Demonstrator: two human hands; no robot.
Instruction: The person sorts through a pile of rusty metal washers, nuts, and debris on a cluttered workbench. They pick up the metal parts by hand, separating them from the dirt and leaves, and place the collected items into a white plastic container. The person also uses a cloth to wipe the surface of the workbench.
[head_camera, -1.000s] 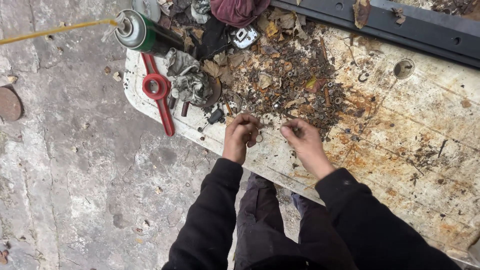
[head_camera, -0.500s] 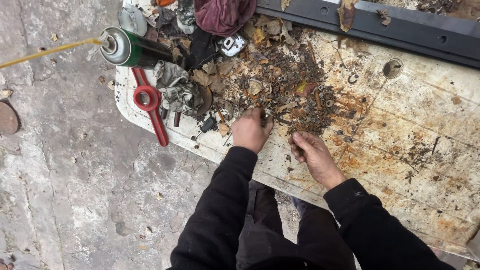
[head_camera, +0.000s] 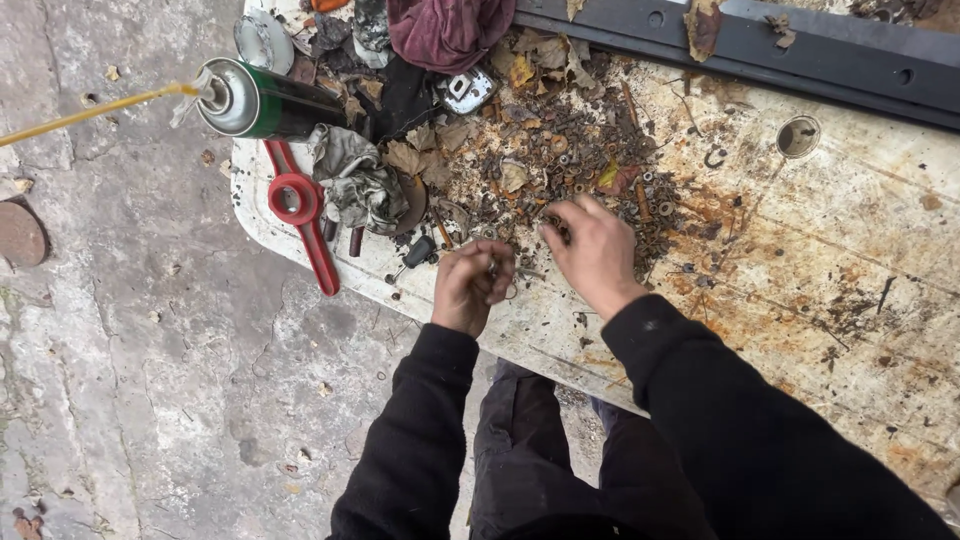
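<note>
Your left hand (head_camera: 472, 285) was curled into a loose fist at the near edge of the stained white desk (head_camera: 850, 290), fingers pinched on a small metal piece too tiny to make out. Your right hand (head_camera: 592, 250) rested just beside it, its fingers bent down into the heap of rusty washers and nuts (head_camera: 600, 170), whether gripping one I could not tell. Dry leaves (head_camera: 420, 160) lay mixed through that heap. To your left lay a crumpled grey rag (head_camera: 355, 185), and beside it a red plastic wrench (head_camera: 300, 215) hung over the desk's edge. A green spray can (head_camera: 262, 100) lay on its side beyond the wrench. A dark red cloth (head_camera: 445, 30) and a black metal rail (head_camera: 760, 50) ran along the far side.
</note>
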